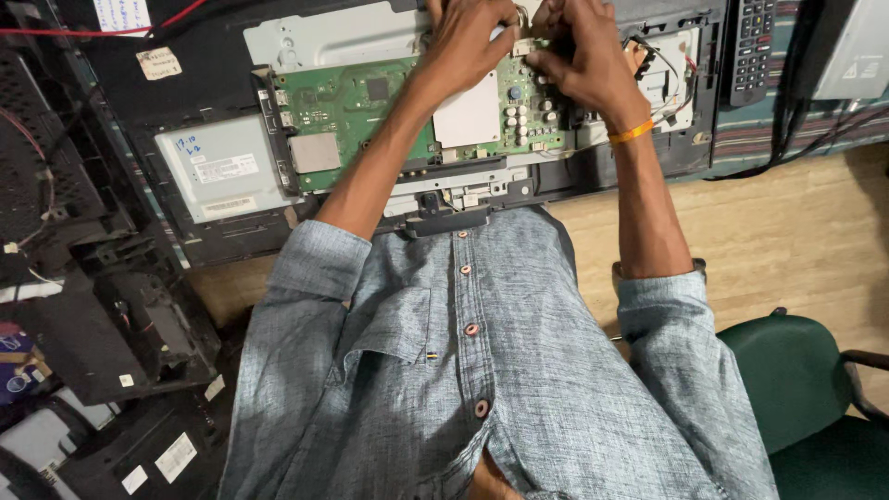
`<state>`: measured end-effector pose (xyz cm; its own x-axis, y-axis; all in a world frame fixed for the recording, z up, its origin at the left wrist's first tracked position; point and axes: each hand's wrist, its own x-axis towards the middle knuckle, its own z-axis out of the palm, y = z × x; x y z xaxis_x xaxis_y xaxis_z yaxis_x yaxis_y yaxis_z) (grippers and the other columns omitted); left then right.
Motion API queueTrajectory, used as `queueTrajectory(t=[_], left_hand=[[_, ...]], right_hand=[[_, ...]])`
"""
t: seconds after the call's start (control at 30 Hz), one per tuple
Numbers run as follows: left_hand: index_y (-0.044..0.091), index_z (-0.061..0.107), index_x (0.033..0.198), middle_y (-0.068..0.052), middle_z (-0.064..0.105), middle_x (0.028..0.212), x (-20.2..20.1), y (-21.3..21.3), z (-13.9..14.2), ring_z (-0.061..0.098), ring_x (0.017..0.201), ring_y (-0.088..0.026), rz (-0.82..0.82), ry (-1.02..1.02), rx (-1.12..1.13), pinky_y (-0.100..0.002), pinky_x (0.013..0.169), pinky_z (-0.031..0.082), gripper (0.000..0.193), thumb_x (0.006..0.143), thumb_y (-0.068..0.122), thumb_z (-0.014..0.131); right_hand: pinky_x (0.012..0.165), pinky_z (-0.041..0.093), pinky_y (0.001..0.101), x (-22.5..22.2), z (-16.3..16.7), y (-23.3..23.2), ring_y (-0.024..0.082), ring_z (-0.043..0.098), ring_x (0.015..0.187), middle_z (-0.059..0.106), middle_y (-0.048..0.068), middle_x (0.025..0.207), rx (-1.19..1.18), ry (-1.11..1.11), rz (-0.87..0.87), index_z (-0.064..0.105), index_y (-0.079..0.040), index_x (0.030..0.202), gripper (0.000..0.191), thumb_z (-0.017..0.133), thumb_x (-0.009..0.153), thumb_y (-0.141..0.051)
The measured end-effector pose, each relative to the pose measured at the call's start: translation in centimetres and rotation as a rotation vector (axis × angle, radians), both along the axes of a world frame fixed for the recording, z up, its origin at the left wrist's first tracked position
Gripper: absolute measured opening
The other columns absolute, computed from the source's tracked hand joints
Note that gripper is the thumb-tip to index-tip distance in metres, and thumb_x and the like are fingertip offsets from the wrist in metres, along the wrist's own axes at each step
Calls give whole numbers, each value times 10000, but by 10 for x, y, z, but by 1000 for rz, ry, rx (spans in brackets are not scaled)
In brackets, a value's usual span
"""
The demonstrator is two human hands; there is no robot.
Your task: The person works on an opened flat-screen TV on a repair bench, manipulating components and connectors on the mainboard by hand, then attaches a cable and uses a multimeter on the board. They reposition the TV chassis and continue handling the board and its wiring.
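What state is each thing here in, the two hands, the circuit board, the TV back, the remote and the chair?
Left hand: fingers pinched on a small pale connector at the board's top edge.
Right hand: fingers on the same connector.
Circuit board: green, exposed, lying flat.
TV back: cover off, insides showing.
Remote: lying flat, untouched.
Chair: green, unoccupied.

The green circuit board (370, 106) is lying flat inside the opened back of a dark flat-screen set (199, 65), mounted on a pale metal plate. A square silver shield is covering part of its middle, and small round capacitors are standing upright in a cluster towards its right end. At the board's upper right edge, a small pale connector (521, 44) is sitting pinched between fingers, partly hidden.
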<state>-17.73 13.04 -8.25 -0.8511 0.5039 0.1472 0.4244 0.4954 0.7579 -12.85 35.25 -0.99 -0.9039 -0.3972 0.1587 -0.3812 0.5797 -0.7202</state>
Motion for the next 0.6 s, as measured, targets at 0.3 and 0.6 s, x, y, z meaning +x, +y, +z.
queueTrajectory(t=[0.3, 0.6], left_hand=[[112, 710, 962, -112, 643, 1078, 4, 3, 1, 536, 1152, -320, 56, 107, 27, -569, 993, 230, 150, 962, 260, 684], [125, 709, 940, -96, 659, 1037, 1, 5, -2, 551, 1131, -308, 39, 80, 62, -578, 984, 212, 164, 951, 288, 690]], right_hand=[[858, 524, 332, -10, -10, 11, 190, 654, 972, 682, 83, 1061, -126, -150, 81, 589, 8, 1224, 350, 827, 973, -43], [609, 470, 258, -35, -33, 6, 65, 611, 746, 713, 11, 894, -262, -435, -82, 722, -3, 1106, 173, 806, 1034, -136]])
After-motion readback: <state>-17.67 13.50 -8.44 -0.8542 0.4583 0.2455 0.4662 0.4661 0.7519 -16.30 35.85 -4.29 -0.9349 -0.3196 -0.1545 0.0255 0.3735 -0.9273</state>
